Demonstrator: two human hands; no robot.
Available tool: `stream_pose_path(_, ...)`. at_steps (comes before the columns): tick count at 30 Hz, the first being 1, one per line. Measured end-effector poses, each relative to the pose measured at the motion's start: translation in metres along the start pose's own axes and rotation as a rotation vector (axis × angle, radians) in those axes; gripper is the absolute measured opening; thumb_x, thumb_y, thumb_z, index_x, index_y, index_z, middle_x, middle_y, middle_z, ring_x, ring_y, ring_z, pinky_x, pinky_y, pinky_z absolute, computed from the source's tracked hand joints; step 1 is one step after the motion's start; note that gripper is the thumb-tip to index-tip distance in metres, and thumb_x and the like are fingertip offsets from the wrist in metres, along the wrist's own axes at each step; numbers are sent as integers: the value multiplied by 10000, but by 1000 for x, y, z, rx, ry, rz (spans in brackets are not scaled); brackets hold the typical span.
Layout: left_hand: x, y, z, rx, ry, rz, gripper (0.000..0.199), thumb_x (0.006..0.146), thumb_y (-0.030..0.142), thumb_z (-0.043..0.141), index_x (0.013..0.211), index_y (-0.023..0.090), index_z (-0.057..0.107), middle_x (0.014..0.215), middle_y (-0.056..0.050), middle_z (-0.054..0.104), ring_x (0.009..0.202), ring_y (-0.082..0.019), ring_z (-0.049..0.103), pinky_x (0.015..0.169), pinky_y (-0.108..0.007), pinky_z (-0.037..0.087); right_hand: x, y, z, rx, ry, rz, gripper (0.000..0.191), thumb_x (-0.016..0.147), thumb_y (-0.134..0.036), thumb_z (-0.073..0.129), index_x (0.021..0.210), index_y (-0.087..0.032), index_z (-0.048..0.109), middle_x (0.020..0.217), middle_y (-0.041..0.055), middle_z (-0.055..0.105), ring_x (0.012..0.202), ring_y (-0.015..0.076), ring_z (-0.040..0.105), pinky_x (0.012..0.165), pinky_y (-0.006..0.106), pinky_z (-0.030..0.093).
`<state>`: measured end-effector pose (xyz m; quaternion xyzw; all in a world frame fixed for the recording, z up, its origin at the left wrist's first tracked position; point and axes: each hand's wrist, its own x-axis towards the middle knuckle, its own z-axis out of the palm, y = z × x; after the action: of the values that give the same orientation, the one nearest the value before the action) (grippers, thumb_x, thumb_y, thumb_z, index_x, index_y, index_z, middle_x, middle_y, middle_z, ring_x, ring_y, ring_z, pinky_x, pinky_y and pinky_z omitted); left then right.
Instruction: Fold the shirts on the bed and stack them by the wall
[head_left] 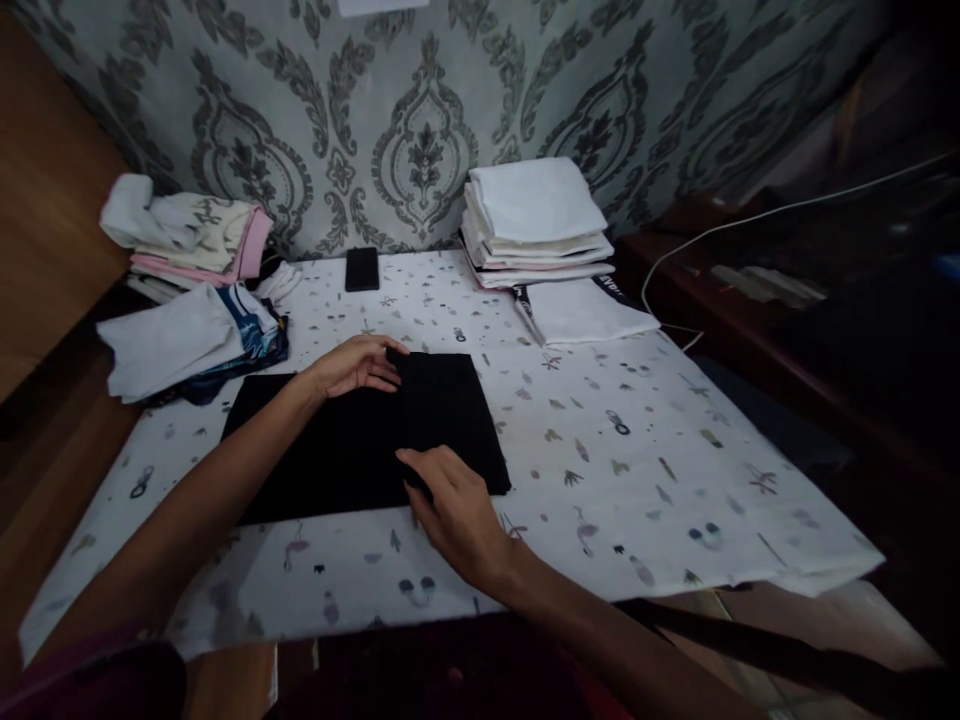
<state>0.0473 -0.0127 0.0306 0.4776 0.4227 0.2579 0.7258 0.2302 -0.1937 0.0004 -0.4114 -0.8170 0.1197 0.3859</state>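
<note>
Head view: looking down at a tabletop (600, 470) dressed in a white printed cover, two bare hands at work on it
Black cloth: the main thing here (322, 455), flat on the near part of the tabletop, left of centre; the right part looks folded over, with a layer edge running between the hands. Too dark to tell what garment it is
Left hand: at the far edge of the cloth (358, 366), fingers curled in, thumb side toward the fold; looks like it's pinching the far corner of that top layer. The forearm crosses over the cloth's left part
Right hand: at the near edge (459, 510), back of the hand up, finger and thumb closed on the near corner of the same layer
Back-left pile: folded clothes (251, 245) in cream, pink and white, a bit messy, close to the wall
Front-left pile: white folded piece (169, 335) on top of a blue patterned one (251, 338), just beyond the black cloth's left end
Black slab: small, flat thing (362, 270) near the wall, between the piles; phone or wallet, can't tell
Right stack: neat folded clothes (536, 200), mostly white, near the wall
White piece with black band: sits at the front of that stack (592, 312), some lettering on the band
Cord: thin and white (739, 223), looping in from the right to the tabletop's edge
Wall: grey damask pattern (424, 140)
Left side: brown panel (49, 190) beside the piles
</note>
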Motion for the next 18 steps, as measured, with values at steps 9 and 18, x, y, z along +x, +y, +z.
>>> stream_pose_path(9,-9,-12,-6,38,168,98,220,709,88,757,893,142,651,669,40,572,556,-67,590,612,-244,590,11,-8,12,-152,-98,-138,302,962,-53,408,1174,-142,605,820,55,661,753,182,545,682,309,488)
stream_pose_path(18,-20,-23,-18,177,313,128,196,693,105,724,867,145,643,626,62,495,552,-70,550,610,-243,568,17,-14,26,-172,-192,-185,289,942,-52,469,1178,-142,609,835,50,647,793,191,549,705,311,467)
